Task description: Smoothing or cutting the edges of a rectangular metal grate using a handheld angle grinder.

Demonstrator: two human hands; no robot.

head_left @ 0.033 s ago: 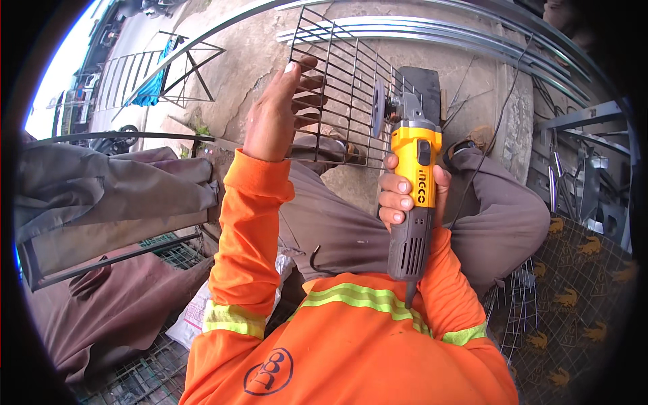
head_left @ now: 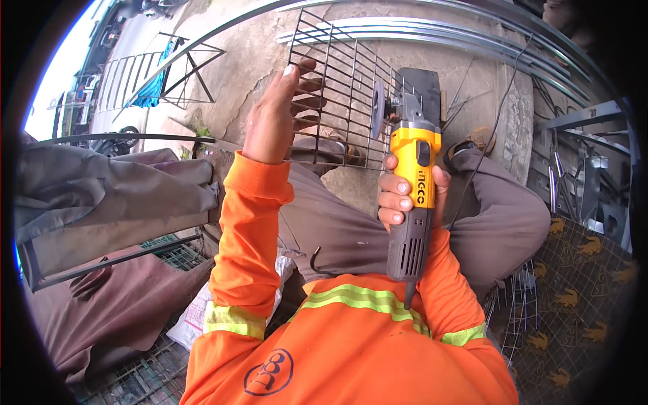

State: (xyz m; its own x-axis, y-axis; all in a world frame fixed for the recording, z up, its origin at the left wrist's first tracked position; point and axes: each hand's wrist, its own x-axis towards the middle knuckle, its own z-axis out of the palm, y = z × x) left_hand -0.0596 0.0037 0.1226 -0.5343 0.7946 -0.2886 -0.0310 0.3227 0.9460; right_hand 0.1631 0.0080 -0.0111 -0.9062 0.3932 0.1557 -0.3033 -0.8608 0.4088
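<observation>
My right hand [head_left: 398, 196] is wrapped round the body of a yellow and black angle grinder [head_left: 424, 145], which is held upright with its head away from me. The grinder's disc [head_left: 379, 109] stands edge-on at the right side of a dark wire mesh panel [head_left: 343, 88]; I cannot tell whether it touches the wires. My left hand [head_left: 273, 115] holds the panel's left edge, its fingers among the bars and partly hidden by them. The panel stands tilted in front of my legs, over the concrete floor.
Long metal profiles [head_left: 405, 28] lie across the far floor. A black power cable [head_left: 503, 125] runs down at the right. Metal frames [head_left: 587, 125] stand at the right, beside dark patterned mats [head_left: 567, 297]. Grey cloths [head_left: 108, 182] hang over a frame at the left.
</observation>
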